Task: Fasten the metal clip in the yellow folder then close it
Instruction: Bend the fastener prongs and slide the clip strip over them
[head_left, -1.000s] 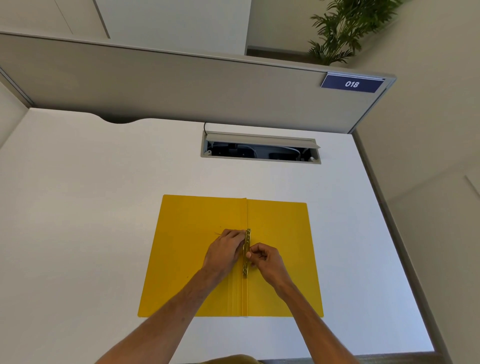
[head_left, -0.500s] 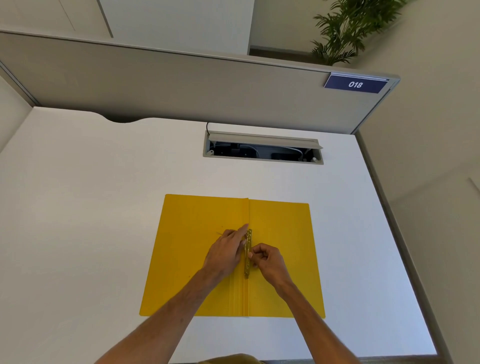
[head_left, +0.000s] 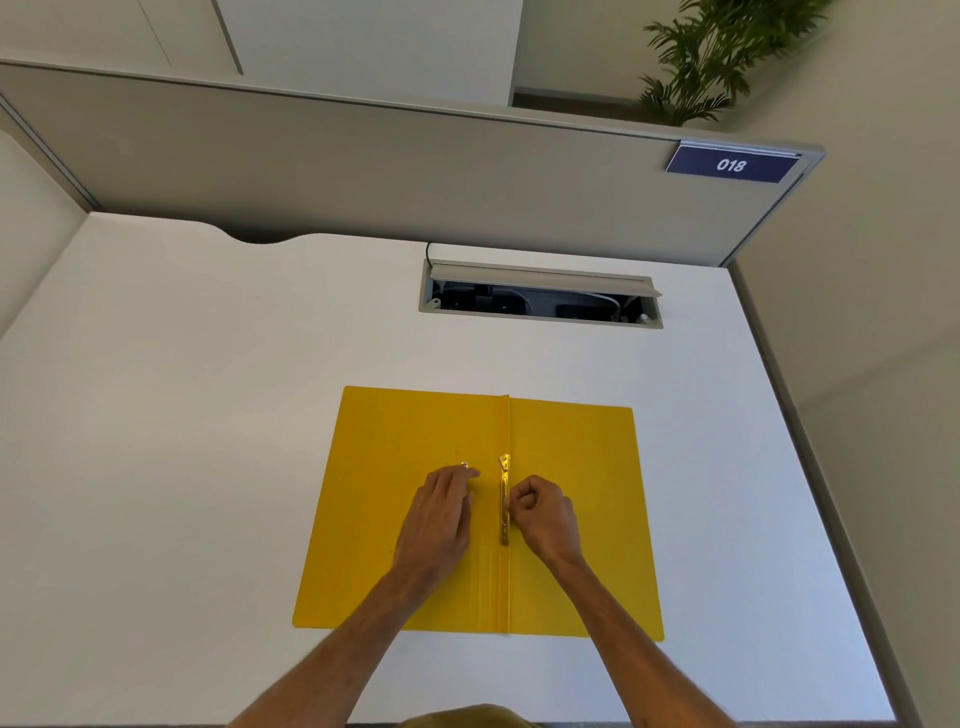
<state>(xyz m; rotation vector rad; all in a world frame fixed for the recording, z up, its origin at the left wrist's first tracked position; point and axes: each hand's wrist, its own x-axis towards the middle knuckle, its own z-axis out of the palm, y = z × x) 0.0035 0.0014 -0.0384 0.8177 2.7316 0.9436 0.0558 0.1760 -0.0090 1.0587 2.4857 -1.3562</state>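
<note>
A yellow folder (head_left: 571, 519) lies open and flat on the white desk (head_left: 208, 467). A gold metal clip (head_left: 504, 499) runs along its centre spine. My right hand (head_left: 545, 517) is curled, its fingertips pinching the clip's middle from the right. My left hand (head_left: 441, 519) rests flat on the left flap, just left of the clip, fingers together and pointing away. A small shiny metal piece (head_left: 464, 465) shows at my left fingertips; whether the hand touches it I cannot tell.
A cable tray (head_left: 540, 296) with its lid raised is set in the desk behind the folder. A grey partition (head_left: 363, 166) with an "018" sign (head_left: 731, 165) borders the back. A wall panel runs along the desk's right edge.
My left hand has slid left off the clip onto the left flap. The clip's upper end is now uncovered. My right hand stays on the clip.
</note>
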